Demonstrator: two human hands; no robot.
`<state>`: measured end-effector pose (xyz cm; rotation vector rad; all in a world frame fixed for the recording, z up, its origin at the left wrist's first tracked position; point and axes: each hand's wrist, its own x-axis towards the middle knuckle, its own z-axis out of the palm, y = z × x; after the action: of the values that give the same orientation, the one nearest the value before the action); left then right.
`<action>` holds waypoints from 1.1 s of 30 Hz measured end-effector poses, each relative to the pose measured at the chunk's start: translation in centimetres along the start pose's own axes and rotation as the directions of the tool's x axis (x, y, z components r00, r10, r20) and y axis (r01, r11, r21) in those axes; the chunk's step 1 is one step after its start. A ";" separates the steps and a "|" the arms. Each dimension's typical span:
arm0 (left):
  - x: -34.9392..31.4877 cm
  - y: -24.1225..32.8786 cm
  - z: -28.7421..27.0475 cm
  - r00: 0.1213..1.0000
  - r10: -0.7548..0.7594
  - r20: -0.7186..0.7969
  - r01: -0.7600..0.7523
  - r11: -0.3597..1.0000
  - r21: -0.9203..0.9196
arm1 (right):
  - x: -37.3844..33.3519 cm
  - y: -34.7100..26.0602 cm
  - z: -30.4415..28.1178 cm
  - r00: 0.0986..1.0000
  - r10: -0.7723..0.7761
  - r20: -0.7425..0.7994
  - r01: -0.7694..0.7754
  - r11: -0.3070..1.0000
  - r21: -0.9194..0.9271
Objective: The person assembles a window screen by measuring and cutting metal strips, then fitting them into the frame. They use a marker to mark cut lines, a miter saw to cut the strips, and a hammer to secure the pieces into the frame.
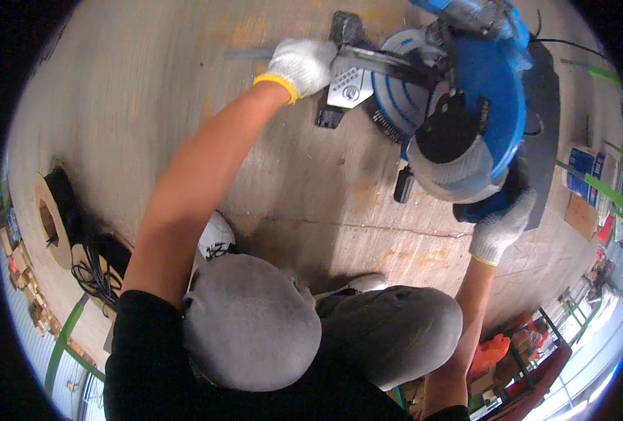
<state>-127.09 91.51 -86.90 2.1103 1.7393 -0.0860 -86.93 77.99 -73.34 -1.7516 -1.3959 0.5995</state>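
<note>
One gloved left hand (301,65) is curled around a thin grey bar (249,53), just beside the blue saw (497,98) that stands on the concrete floor (136,133) — ahead and to the right of the person's bent grey knees (252,323). Well apart from it, the gloved right hand (506,223) wraps the saw's dark handle (481,210). Off left sits a reel (61,235) — black cable (95,272) near it.

Tan spool (61,228), black cables (95,272) (loosely looped), orange bundle (490,353), perhaps plastic
</note>
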 end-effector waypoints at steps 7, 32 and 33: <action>0.0 -0.3 0.7 0.996 0.033 -0.086 -0.037 0.999 -0.040 | 11.1 -7.2 -6.3 0.970 -0.230 0.074 0.236 0.842 -0.486; -17.1 14.1 -24.1 0.701 0.692 -0.171 -0.513 0.656 0.553 | -12.1 -19.7 -28.0 0.946 0.279 0.166 -0.280 0.960 -0.021; -17.6 19.6 -28.3 0.740 0.655 -0.155 -0.524 0.705 0.477 | -13.8 -21.6 -30.3 0.918 0.348 0.191 -0.361 0.932 0.040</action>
<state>-118.07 82.06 -50.47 3.0588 1.1349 0.0944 -79.89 57.50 -40.05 -1.9438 -1.1595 1.0168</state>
